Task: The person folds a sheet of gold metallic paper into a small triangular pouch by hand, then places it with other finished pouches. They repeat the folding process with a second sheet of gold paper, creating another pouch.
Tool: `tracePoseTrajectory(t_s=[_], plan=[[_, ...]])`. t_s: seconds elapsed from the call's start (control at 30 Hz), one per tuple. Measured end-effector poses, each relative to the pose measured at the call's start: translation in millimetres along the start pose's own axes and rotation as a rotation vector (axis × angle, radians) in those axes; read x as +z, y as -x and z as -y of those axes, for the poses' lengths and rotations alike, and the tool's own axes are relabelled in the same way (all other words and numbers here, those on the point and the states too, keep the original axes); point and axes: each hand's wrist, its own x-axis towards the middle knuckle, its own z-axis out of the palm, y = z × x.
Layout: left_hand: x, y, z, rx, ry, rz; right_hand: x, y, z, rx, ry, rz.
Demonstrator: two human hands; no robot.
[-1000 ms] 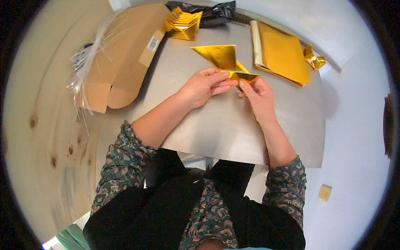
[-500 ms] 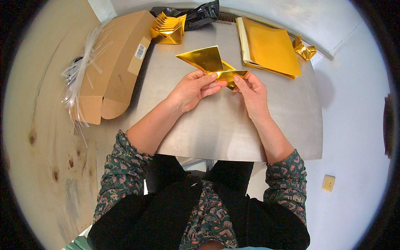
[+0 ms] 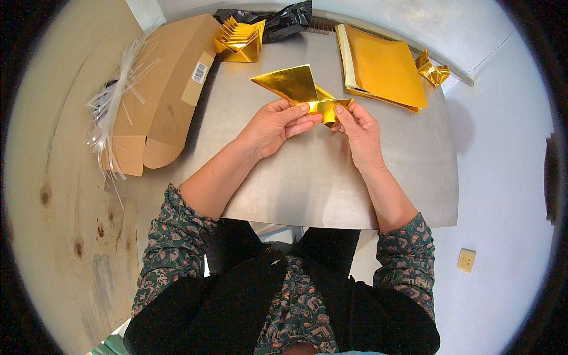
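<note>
Between my two hands is a partly folded sheet of shiny gold foil paper (image 3: 290,83), held over the metal table (image 3: 278,183). One pointed flap of it sticks out to the far left. My left hand (image 3: 279,125) pinches its near edge, thumb on top and fingers beneath. The right end is gripped by my right hand (image 3: 358,131), with the thumb pressing on the fold. Part of the paper is hidden under my fingers.
At the far left, folded gold foil pieces (image 3: 239,41) stand nested beside a cardboard box (image 3: 163,89) with clear plastic strips (image 3: 121,89). A black plastic bag (image 3: 290,21) lies behind. Far right are a stack of gold sheets (image 3: 384,65) and a folded gold piece (image 3: 435,72).
My right thumb has shifted slightly to the right along the fold. My left hand and the paper's large flap stay almost where they were.
</note>
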Motion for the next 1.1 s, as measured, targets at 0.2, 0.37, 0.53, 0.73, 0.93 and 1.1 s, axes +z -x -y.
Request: tracePoseTrajectory(t_s=[0.2,0.37,0.53,0.73,0.93,1.1], plan=[[-1.5,-0.5,1.0,-0.005,-0.018,0.002,-2.7,0.5,0.2,-0.008,-0.047,-0.039],[-0.9,0.5,1.0,-0.003,-0.017,0.015,-4.2,-1.0,-2.5,0.007,-0.042,-0.033],[0.9,0.8,-0.7,-0.029,-0.021,-0.006,-3.8,-0.8,-2.5,0.024,-0.084,-0.05],[1.0,1.4,0.4,-0.002,-0.018,0.015,-3.0,0.4,2.4,0.01,-0.123,-0.023],[-0.8,-0.7,0.2,-0.029,-0.02,0.022,-2.4,1.5,5.2,0.053,-0.091,-0.076],[0.9,-1.3,2.2,-0.031,-0.027,0.021,0.1,0.2,5.4,0.098,-0.131,-0.159]])
